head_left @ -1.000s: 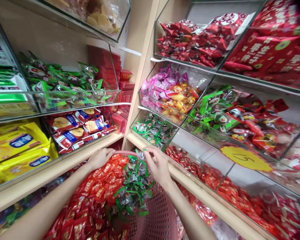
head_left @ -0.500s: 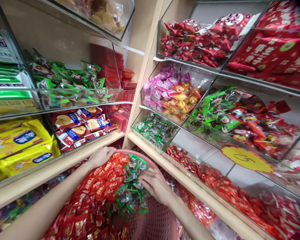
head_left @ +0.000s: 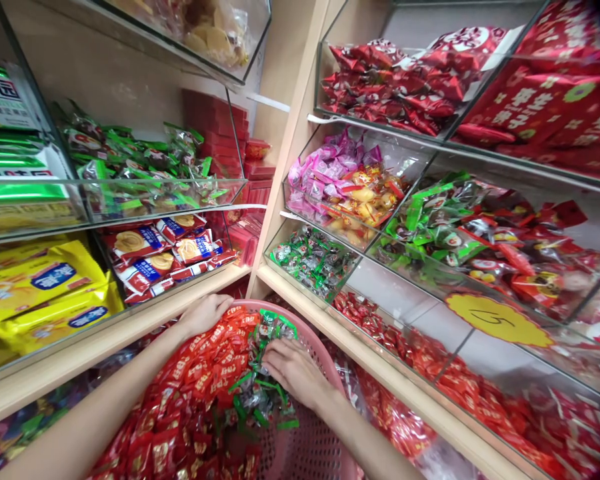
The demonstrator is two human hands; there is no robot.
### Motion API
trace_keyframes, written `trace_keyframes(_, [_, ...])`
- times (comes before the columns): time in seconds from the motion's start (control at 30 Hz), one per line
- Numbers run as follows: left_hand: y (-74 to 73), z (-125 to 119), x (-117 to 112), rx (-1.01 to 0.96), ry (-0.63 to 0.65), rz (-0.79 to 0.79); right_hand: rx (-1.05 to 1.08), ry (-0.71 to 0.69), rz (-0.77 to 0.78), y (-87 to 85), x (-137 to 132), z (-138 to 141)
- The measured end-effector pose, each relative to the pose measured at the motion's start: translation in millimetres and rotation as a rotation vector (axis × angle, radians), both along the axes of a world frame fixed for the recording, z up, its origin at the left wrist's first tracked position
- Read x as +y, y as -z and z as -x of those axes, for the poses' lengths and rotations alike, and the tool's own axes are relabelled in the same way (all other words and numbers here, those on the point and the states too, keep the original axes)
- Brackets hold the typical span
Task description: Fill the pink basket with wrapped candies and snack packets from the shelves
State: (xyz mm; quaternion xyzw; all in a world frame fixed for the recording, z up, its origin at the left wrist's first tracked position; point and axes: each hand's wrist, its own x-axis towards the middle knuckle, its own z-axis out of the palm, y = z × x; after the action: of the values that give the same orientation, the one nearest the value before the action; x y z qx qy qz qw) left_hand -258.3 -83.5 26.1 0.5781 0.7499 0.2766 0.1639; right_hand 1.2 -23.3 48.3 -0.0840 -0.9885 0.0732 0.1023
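A pink perforated basket [head_left: 310, 447] sits low in front of me, heaped with red-wrapped candies [head_left: 190, 400] and a smaller pile of green-and-clear wrapped candies [head_left: 263, 393]. My left hand [head_left: 206, 313] grips the basket's far rim, fingers curled over it. My right hand [head_left: 293, 370] lies palm down in the green-wrapped pile, fingers closing round several of those candies.
Glass-fronted bins on wooden shelves surround me. A bin of the same green candies [head_left: 313, 260] is just above the basket; red candies [head_left: 380, 327] fill the bin beside it. Biscuit packs [head_left: 165, 257] and yellow bags [head_left: 40, 293] fill the left shelves. A yellow price tag [head_left: 497, 320] sticks to the glass.
My right hand came down from the basket's far rim near the shelf into the green candy pile and moved slightly left. The left hand stayed on the rim.
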Motion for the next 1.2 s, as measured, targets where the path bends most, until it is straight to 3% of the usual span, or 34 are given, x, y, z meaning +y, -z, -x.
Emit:
trace_keyframes(0.4, [-5.1, -2, -1, 0.01, -0.018, 0.014, -0.019, -0.041, -0.118, -2.7, -9, 8])
trace_keyframes(0.5, [-3.5, -1, -1, 0.004, -0.019, 0.011, 0.008, -0.057, -0.126, -13.3, -7, 10])
trace_keyframes(0.6, [-3.0, -1, -1, -0.007, -0.024, 0.002, 0.089, -0.034, -0.125, -34.3, 4, 15])
trace_keyframes(0.7, [-3.7, -2, -1, -0.027, -0.033, 0.006, 0.224, 0.089, -0.116, -60.8, 30, 24])
trace_keyframes(0.83, [-4.3, -2, -2, -0.019, -0.025, 0.015, 0.377, 0.41, -0.092, -81.3, 78, 41])
trace_keyframes(1.0, [-3.6, -1, -2, -0.004, -0.024, 0.009, 0.28, 0.735, 0.014, -75.4, 121, 72])
trace_keyframes(1.2, [-1.3, 0, -1, -0.018, -0.044, 0.01, 0.152, 0.892, 0.09, -66.9, 133, 99])
